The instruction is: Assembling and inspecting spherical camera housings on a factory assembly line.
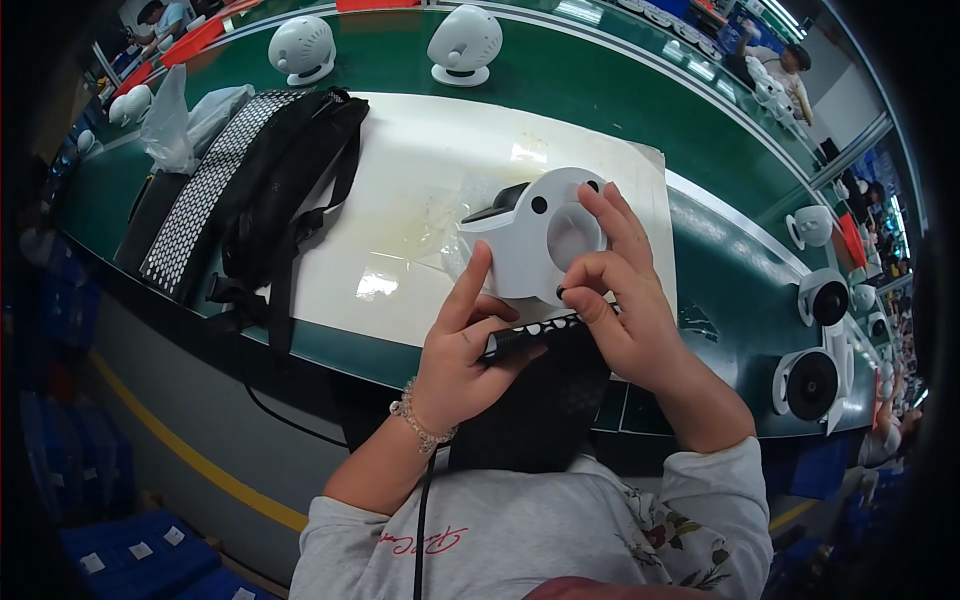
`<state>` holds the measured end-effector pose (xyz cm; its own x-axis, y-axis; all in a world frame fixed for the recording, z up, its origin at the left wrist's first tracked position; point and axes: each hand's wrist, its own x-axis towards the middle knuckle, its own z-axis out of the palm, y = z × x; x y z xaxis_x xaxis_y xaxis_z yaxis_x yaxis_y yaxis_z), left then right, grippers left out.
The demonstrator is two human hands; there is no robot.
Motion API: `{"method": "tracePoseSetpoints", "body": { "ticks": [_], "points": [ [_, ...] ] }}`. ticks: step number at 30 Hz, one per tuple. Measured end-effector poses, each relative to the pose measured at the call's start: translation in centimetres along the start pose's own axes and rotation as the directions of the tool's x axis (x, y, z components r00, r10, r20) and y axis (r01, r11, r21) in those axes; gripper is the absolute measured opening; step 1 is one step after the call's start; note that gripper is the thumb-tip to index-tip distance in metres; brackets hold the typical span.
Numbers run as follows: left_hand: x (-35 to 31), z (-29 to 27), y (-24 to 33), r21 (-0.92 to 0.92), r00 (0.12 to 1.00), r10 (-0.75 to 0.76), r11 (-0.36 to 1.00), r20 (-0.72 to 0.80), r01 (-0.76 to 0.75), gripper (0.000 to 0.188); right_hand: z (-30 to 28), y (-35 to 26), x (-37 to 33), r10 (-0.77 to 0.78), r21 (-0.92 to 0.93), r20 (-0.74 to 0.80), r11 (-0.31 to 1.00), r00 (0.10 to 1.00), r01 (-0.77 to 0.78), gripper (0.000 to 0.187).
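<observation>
A white fan body [515, 250] lies tipped over with its round ring base [548, 190] facing up. Black round pads sit on the ring, one [540, 205] at its upper left and another near my right fingertips. My left hand [465, 345] steadies the body's near side with the thumb while its fingers grip a black sheet [530, 400] whose upper edge shows white round spots. Between thumb and forefinger, my right hand [625, 300] pinches a small black pad [562, 293] against the ring's lower edge; its other fingers spread along the ring's right side.
A white board [400, 200] lies under the work on the green table [725, 290]. At left are a black bag with straps [285, 180], black-and-white dotted sheets [195, 205] and clear plastic bags [175, 125]. White fans stand behind [465, 45] and at right [808, 385]. Other people work farther off.
</observation>
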<state>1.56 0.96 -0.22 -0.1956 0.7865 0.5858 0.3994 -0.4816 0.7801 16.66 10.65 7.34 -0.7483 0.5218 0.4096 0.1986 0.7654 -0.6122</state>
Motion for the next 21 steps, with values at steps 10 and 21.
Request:
{"method": "tracePoseSetpoints", "body": {
  "ticks": [10, 21],
  "points": [
    [-0.1, -0.2, -0.1, -0.045, 0.999, -0.052, 0.998, 0.011, 0.052, 0.016, 0.4, 1.1, -2.6, -0.33, -0.545, -0.087, 0.805, 0.94, 0.232, 0.026],
    [0.0, 0.2, -0.1, -0.051, 1.0, 0.0, 0.999, -0.031, -0.002, 0.019, 1.6, 1.1, -3.3, -0.538, -0.471, -0.112, 0.769, 0.836, 0.432, 0.015]
  ]
}}
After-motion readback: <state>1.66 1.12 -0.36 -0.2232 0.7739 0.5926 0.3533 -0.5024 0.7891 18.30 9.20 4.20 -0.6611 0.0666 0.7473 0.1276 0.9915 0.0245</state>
